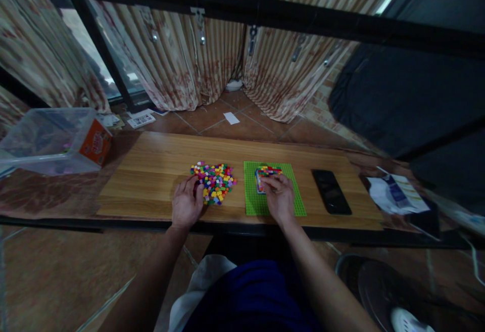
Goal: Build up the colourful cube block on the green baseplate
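A heap of small many-coloured bricks [216, 180] lies on the wooden board [151, 170]. My left hand [186, 203] rests at the heap's left edge, fingers curled and touching the bricks; whether it holds one is hidden. To the right lies a green baseplate [293, 190] with a small block of coloured bricks [267, 172] built on its far left part. My right hand [279, 196] lies on the baseplate, fingertips against the near side of that block.
A black phone [331, 191] lies right of the baseplate. Papers [394, 193] sit at the far right. A clear plastic bin [45, 140] with an orange label stands at the far left. Curtains hang behind the board.
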Demonstrator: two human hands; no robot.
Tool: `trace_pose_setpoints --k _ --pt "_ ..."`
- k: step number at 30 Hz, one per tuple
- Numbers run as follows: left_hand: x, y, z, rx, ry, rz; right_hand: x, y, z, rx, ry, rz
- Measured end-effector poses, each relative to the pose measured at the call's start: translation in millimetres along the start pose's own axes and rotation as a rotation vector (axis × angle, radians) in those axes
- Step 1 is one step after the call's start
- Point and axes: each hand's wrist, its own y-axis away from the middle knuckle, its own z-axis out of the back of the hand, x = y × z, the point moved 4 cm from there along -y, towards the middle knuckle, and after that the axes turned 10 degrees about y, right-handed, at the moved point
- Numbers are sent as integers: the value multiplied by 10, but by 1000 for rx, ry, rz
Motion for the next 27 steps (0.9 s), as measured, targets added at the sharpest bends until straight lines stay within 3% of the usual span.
trace_pose_setpoints --k 16,27 --pt "-12 2 6 4 3 2 -41 -52 -25 10 -85 -39" --pt "-23 -5 9 4 -3 -4 132 130 66 26 254 156"
